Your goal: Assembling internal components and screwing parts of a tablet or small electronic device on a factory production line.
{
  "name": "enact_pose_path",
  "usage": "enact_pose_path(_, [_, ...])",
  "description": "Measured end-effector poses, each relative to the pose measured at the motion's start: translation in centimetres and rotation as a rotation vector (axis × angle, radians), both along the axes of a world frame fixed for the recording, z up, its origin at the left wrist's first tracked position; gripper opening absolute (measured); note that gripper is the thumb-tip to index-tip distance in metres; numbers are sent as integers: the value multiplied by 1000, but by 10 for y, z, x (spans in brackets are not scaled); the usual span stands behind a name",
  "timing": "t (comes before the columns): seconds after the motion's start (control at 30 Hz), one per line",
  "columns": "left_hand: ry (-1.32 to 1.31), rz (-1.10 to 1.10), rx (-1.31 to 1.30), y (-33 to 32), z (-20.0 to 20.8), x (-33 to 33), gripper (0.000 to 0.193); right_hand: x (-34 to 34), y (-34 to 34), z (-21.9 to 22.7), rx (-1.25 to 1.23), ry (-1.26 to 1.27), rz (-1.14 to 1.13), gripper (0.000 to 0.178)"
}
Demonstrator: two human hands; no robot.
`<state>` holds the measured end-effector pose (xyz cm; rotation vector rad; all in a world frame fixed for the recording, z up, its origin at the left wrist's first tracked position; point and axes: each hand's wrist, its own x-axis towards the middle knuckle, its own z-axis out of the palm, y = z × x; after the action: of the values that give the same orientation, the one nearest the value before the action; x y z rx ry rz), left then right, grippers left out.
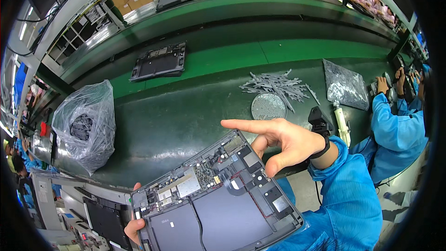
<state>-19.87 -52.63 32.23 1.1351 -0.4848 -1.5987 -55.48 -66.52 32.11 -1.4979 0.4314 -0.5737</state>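
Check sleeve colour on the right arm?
Bright blue sleeve, with a black strap at the wrist of the right hand; head view.

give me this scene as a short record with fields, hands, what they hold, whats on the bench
left hand: left hand grips the lower left edge of the open laptop base, thumb on its rim
right hand: right hand is above the base's top right corner, index finger pointing left, holding nothing
laptop base: tilted, circuit board and dark battery panels exposed
bench: green bench with round dish of small parts, pile of grey strips, clear plastic bag, another open base
nearby: co-worker's blue sleeve at right
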Motion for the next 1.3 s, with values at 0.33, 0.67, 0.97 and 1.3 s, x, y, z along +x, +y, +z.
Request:
enact_pose_path(0.33, [223, 225, 102, -9, 25, -15, 101, 8, 4, 4, 98, 17, -21, 104])
enact_pose_path(0.67, [97, 73, -55, 6, -9, 7, 97, 4, 0, -7, 93, -17, -23, 89])
enact_pose_path(0.97, [91, 65, -44, 5, -6, 6, 93, 8, -7, -9, 32, -25, 17, 87])
enact_pose_path(1.3, [120, 96, -45, 7, -10, 6, 93, 11, -7, -12, 130, -36, -27, 97])
